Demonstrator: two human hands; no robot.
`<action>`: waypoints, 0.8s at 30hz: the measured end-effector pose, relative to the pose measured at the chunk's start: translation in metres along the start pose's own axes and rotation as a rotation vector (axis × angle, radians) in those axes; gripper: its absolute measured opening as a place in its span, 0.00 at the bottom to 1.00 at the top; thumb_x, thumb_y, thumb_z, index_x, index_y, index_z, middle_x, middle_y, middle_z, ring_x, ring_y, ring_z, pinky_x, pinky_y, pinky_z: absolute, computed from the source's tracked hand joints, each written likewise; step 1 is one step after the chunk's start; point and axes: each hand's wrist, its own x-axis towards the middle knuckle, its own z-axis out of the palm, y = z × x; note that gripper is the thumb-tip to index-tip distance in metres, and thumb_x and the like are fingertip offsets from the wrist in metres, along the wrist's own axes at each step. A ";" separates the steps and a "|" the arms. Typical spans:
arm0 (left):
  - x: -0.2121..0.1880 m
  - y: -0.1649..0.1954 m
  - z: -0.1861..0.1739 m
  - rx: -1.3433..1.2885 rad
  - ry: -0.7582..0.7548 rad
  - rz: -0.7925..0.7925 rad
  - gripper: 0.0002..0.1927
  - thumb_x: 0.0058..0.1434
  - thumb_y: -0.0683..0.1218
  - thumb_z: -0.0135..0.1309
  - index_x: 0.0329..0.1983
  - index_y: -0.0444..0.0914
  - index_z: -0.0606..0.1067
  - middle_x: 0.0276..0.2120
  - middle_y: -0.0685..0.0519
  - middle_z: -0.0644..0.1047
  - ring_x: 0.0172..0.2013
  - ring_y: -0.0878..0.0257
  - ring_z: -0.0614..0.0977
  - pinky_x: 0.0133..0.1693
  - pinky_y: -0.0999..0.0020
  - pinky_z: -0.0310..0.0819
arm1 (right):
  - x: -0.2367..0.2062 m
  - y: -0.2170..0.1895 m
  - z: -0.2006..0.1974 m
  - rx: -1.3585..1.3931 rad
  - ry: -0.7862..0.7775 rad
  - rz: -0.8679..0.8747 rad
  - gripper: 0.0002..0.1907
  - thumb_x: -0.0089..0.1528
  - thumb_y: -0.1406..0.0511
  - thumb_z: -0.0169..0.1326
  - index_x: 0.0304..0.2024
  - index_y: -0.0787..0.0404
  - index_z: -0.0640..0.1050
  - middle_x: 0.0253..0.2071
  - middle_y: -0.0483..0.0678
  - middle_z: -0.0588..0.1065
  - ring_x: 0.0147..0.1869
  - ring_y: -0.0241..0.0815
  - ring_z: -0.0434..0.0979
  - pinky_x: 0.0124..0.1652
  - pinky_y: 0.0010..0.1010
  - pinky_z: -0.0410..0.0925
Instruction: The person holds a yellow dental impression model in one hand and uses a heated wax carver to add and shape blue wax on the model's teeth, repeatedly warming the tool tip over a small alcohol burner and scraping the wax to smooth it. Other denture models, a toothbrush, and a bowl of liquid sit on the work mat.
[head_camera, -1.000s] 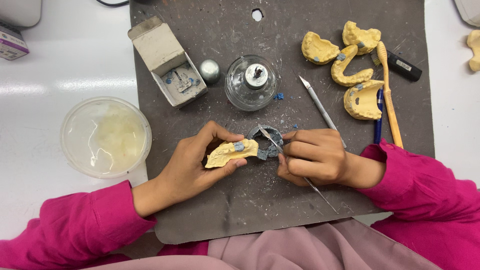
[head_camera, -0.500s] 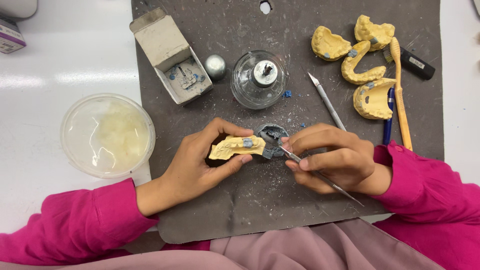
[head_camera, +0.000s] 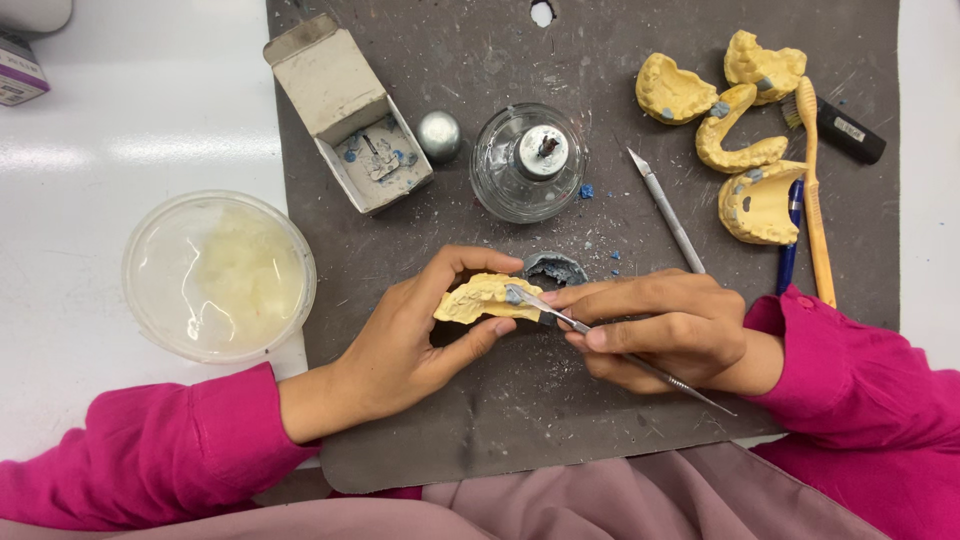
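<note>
Here, at the table's (head_camera: 120, 110) left edge, a clear round tub (head_camera: 218, 275) of pale, cloudy stuff sits just off the grey mat (head_camera: 480, 420). On the mat's far left corner lies an open white box (head_camera: 350, 115) with blue flecks inside, a small silver ball (head_camera: 439, 136) just beside it, then a glass burner (head_camera: 528, 162) with a metal cap. Below these, near the mat's middle, the left hand (head_camera: 410, 340) holds a yellow cast (head_camera: 487, 297), fingers curled over its far side and thumb under its near side, gripping it just above the mat. A small grey-blue dish (head_camera: 555, 267) lies just behind the cast. The right hand (head_camera: 665, 328) has its fingers closed on a thin metal tool (head_camera: 640, 360), whose tip touches a grey-blue patch on the cast; the handle runs out toward the mat's near right corner. Behind that hand a scalpel (head_camera: 668, 212) lies slantwise on the mat. At the mat's far right corner four more yellow casts (head_camera: 745, 135) are grouped closely, some touching, with a toothbrush (head_camera: 815, 200), a blue pen (head_camera: 789, 250) and a black lighter (head_camera: 850, 130) beside them. Pink sleeves (head_camera: 150, 455) cover both forearms.
</note>
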 end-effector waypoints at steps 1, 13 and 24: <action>0.000 0.001 0.000 0.001 0.006 0.000 0.23 0.67 0.41 0.60 0.63 0.35 0.68 0.52 0.49 0.79 0.51 0.65 0.84 0.49 0.71 0.78 | 0.000 0.001 0.000 0.000 0.001 -0.025 0.16 0.61 0.75 0.64 0.47 0.63 0.73 0.41 0.56 0.80 0.51 0.58 0.86 0.41 0.35 0.82; 0.000 0.001 0.001 0.028 0.031 -0.057 0.21 0.62 0.40 0.65 0.57 0.36 0.73 0.41 0.52 0.82 0.40 0.67 0.86 0.41 0.73 0.78 | 0.008 -0.007 0.000 -0.166 -0.057 -0.150 0.13 0.57 0.76 0.62 0.36 0.63 0.69 0.30 0.48 0.74 0.44 0.61 0.87 0.30 0.32 0.80; -0.002 -0.007 0.005 0.029 0.057 0.042 0.20 0.63 0.42 0.65 0.53 0.34 0.70 0.49 0.48 0.82 0.49 0.63 0.87 0.47 0.72 0.83 | 0.013 -0.009 0.004 -0.200 -0.059 -0.170 0.14 0.56 0.77 0.62 0.31 0.62 0.68 0.28 0.48 0.73 0.44 0.60 0.87 0.35 0.35 0.82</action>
